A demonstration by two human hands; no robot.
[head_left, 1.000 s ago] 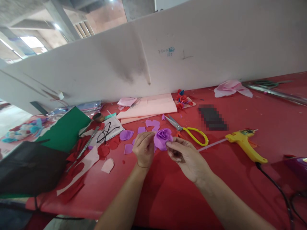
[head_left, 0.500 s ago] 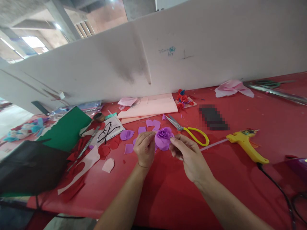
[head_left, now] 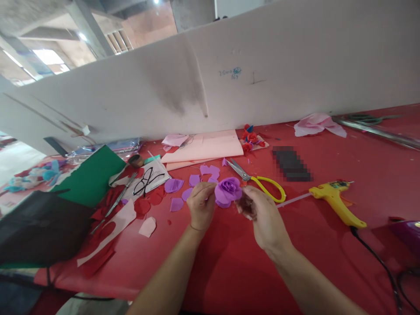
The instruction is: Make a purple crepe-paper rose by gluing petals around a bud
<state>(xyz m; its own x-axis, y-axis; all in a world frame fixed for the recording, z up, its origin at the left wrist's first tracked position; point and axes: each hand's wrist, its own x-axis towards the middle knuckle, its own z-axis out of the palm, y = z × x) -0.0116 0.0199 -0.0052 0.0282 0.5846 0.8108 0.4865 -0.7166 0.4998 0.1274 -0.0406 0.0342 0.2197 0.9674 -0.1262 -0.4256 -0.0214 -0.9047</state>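
A purple paper rose (head_left: 228, 190) is held just above the red table (head_left: 328, 245), between both hands. My left hand (head_left: 201, 205) is closed, pinching the rose from its left side. My right hand (head_left: 260, 214) is closed too, with its fingertips at the rose's right edge. Loose purple petals (head_left: 192, 181) lie on the table just beyond the hands.
Yellow-handled scissors (head_left: 262, 181) and a yellow glue gun (head_left: 336, 201) with a black cord lie to the right. Spectacles (head_left: 146, 180), green card (head_left: 88, 177), pink sheets (head_left: 205, 148), red scraps and small red flowers (head_left: 251, 138) are spread along a white partition (head_left: 229, 87).
The rose has turned a little and shifted slightly right between the hands. My right hand's fingers have curled in closer to its right edge.
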